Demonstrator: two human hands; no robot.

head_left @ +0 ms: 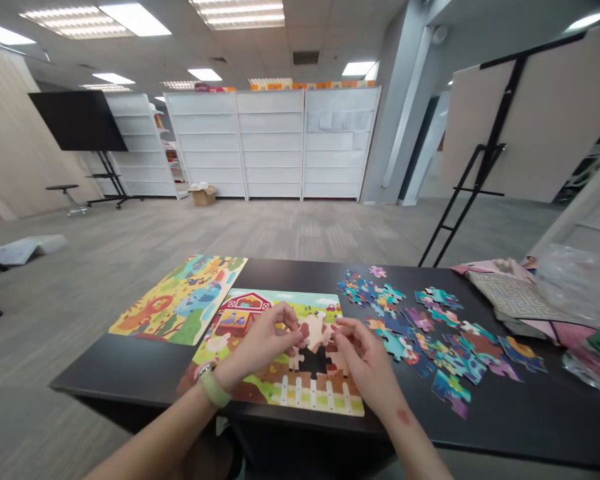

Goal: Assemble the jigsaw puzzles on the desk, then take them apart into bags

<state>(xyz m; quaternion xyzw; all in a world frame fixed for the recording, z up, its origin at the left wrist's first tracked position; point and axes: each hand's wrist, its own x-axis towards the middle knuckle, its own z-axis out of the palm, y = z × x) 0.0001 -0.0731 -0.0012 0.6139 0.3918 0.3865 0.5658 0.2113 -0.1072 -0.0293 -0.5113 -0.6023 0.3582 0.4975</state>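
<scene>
A farm jigsaw puzzle (325,393) with a red barn and a white fence lies on the dark table. Near its lower middle, an irregular gap shows the black tabletop. Just above that gap, a cream-and-brown puzzle piece (316,328) appears between my two hands. My left hand (275,337), with a pale green watch band at the wrist, pinches its left side. The fingers of my right hand (363,357) close on its right side. My fingertips cover part of the piece, and its outline blends with the picture behind.
A yellow animal puzzle (180,300) lies assembled on the left. Many loose blue and purple puzzle pieces (450,357) spread over the table's right side. Beyond them sit a patterned fabric bag (515,297) and clear plastic wrapping (580,280). The table's front edge runs beneath my forearms.
</scene>
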